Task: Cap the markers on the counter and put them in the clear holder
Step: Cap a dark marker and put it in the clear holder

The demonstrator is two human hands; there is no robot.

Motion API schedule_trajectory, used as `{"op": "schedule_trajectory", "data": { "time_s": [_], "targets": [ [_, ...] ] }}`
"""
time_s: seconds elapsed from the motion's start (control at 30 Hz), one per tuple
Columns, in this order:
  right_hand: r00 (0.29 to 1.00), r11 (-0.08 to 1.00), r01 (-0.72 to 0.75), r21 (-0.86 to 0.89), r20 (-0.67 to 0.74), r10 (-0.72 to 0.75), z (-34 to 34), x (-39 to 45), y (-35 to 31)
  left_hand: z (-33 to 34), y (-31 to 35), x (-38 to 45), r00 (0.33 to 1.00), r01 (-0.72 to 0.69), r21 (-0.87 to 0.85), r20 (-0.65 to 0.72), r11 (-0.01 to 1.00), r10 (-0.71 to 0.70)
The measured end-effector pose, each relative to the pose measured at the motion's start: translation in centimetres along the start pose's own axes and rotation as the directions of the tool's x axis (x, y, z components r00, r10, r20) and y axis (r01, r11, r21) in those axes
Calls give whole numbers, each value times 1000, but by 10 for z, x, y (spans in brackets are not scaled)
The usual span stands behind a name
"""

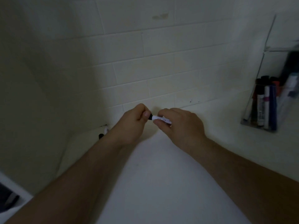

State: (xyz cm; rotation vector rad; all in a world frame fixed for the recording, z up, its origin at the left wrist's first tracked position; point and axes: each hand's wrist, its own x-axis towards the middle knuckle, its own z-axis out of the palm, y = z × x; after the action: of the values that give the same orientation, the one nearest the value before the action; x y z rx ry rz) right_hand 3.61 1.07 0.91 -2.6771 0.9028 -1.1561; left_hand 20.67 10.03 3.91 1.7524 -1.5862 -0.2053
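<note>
Above the white counter [145,175] my right hand [179,125] grips the white barrel of a marker [160,118]. My left hand [131,123] pinches the black cap [150,117] at the marker's left end; the cap sits against the barrel. Another marker [106,129] and a black cap or tip [101,136] lie on the counter partly hidden behind my left wrist. The clear holder [258,125] stands at the right against the tiled wall, with several markers upright in it.
A tiled wall [145,62] rises close behind my hands. A side wall closes the left. Dark blurred things sit in the clear holder's upper right part [291,65]. The counter's front-left edge [14,186] drops to a dark floor.
</note>
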Motion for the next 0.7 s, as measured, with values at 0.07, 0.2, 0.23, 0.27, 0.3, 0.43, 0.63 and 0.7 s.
{"op": "schedule_trajectory", "data": {
  "time_s": [0.07,0.2,0.23,0.27,0.3,0.43,0.63,0.7],
  "targets": [
    [1000,999,-13,32,-22,14,0,0,0,0,5,0,1000,-16,-8,2,1000,16],
    [999,994,-30,101,22,28,-2,-2,4,1,8,0,999,-38,-9,21,999,38],
    [1000,994,-21,104,24,19,-4,-3,4,1,8,0,999,-46,-19,20,999,46],
    [1000,995,-11,102,27,8,-5,-2,4,1,8,0,999,-52,-39,15,998,52],
    [999,996,-3,94,43,-2,-6,-2,4,2,9,0,998,-57,-71,6,996,57],
    [984,997,80,7,159,-80,-14,3,3,21,17,-4,997,-33,-259,-82,965,12],
    [998,999,13,42,-59,-10,-66,23,14,50,40,-15,977,-208,-163,18,964,213],
    [982,999,26,35,-189,-19,-106,37,26,59,44,-22,911,-405,72,114,912,396]
  ]
}}
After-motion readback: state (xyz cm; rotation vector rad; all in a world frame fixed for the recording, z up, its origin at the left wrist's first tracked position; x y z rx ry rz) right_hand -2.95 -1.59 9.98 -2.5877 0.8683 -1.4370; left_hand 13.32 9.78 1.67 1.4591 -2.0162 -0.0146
